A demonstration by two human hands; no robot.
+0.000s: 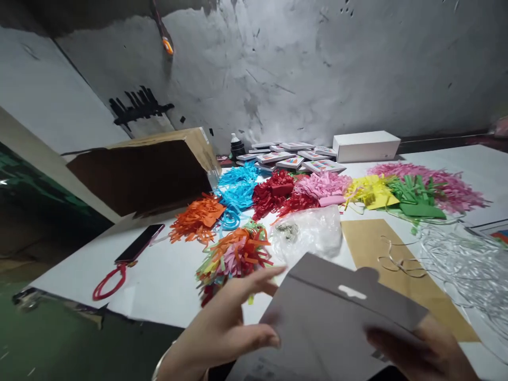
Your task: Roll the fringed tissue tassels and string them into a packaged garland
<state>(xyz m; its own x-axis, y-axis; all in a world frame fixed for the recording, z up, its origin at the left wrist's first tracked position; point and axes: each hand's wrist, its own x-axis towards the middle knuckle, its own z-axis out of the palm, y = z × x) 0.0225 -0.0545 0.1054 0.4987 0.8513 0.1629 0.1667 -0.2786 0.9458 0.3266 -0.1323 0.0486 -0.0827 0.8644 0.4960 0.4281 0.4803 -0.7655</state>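
Packaging (pixel 317 328), grey and flat-faced with a cut-out hanging slot, was in front of you at the near side of the white table (pixel 159 291). Your right hand (pixel 432 344), blurred, was clamped on its right side. Your left hand (pixel 222 323) was apart from your right, fingers spread and thumb out, just beside the left edge; you could not tell whether it touched.

The packaging hid part of the brown sheet (pixel 381 254) and, in your view, reached up to the clear plastic bag (pixel 317 227). Your left hand covered the lower part of the multicoloured tassel bundle (pixel 236 254). Loose pale cord (pixel 472 264) lay tangled to the right, some of it over the brown sheet.

Beyond, from left to right, you had orange tassels (pixel 196 217), blue tassels (pixel 238 188), red tassels (pixel 273 193), pink tassels (pixel 323 185), yellow tassels (pixel 371 190) and green tassels (pixel 416 196), with more pink behind the green. Behind them were a pile of flat boxes (pixel 289 161), a white box (pixel 367 148) and a dark bottle (pixel 237 148). An open cardboard box (pixel 138 174) blocked the back left, and a phone (pixel 138 243) with a red strap (pixel 109 286) lay nearer you.
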